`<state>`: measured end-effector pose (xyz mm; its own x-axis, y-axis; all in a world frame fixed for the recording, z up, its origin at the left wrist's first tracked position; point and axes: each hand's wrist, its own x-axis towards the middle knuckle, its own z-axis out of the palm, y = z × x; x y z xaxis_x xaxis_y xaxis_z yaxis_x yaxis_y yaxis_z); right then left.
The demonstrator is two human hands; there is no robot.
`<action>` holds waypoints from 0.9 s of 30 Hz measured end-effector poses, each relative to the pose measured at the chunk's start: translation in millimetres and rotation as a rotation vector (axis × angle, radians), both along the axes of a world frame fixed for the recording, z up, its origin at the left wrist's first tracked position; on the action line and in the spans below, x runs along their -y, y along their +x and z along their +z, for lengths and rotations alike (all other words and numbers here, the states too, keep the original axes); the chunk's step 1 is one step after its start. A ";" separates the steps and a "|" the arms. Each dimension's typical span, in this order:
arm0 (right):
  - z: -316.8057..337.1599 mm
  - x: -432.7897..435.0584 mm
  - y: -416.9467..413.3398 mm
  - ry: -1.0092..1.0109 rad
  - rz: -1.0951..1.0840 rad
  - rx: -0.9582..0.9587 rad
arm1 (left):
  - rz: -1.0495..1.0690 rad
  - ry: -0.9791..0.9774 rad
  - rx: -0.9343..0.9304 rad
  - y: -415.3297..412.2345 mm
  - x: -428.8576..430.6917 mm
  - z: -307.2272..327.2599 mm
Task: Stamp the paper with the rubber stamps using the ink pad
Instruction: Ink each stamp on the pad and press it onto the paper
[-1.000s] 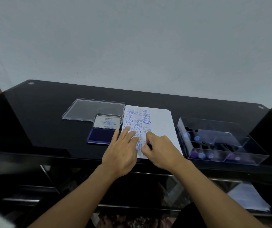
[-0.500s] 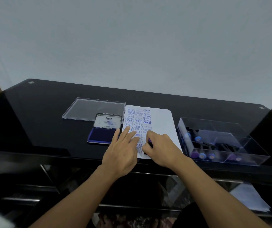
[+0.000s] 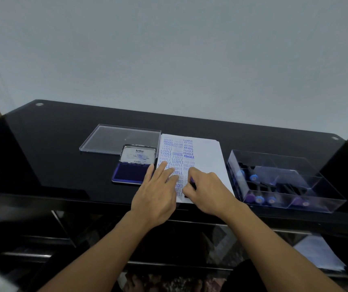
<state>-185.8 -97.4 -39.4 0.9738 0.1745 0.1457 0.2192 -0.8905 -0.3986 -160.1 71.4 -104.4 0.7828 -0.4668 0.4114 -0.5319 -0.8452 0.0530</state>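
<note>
The left hand (image 3: 158, 192) lies flat on the lower left part of the paper (image 3: 206, 157), its fingers straight and slightly spread. The fingertips rest on the printed rows of blue words, and the thumb points toward the ink pad (image 3: 131, 173). It holds nothing; it only presses down on the sheet.

The right hand (image 3: 209, 192) is curled over the lower middle of the same sheet, just beside the left hand's fingers. It grips a rubber stamp (image 3: 192, 181), of which only a small purple and dark part shows between the thumb and the bent fingers. The stamp's lower end is down at the paper, though the hand hides whether its face touches the sheet.

The paper lies on the black bench (image 3: 63, 144) between the ink pad and a clear plastic box (image 3: 327, 194). Its left half is filled with blue stamped words such as SAMPLE, AMENDED, AIR MAIL and FRAGILE, and its right half is blank.

The ink pad sits touching the paper's left edge, its hinged lid (image 3: 138, 154) raised and the dark blue pad bare. Behind it a flat clear cover (image 3: 116, 138) lies on the bench. The box to the right has several compartments and holds more stamps (image 3: 253, 177) with blue and purple knobs.
</note>
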 end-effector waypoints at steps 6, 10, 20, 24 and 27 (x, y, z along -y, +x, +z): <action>1.2 0.0 4.1 -0.001 -0.016 -0.020 | 0.004 0.000 0.019 0.0 -0.3 -0.6; 0.1 -0.7 -1.4 0.000 -0.007 0.010 | 0.006 0.000 0.022 -0.3 0.0 -0.2; -4.1 -0.1 -6.2 -0.003 -0.003 0.034 | 0.013 0.015 0.005 0.2 0.9 -1.0; -1.7 1.1 1.4 0.005 -0.017 -0.007 | 0.012 0.010 0.014 -1.0 0.8 0.2; 0.3 0.6 5.9 0.017 -0.033 -0.034 | 0.011 0.009 0.020 -0.9 0.8 0.6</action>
<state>-179.8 -98.0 -39.0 0.9834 0.1401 0.1155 0.1762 -0.8901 -0.4203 -161.0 70.6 -103.8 0.7795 -0.4621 0.4229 -0.5238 -0.8511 0.0353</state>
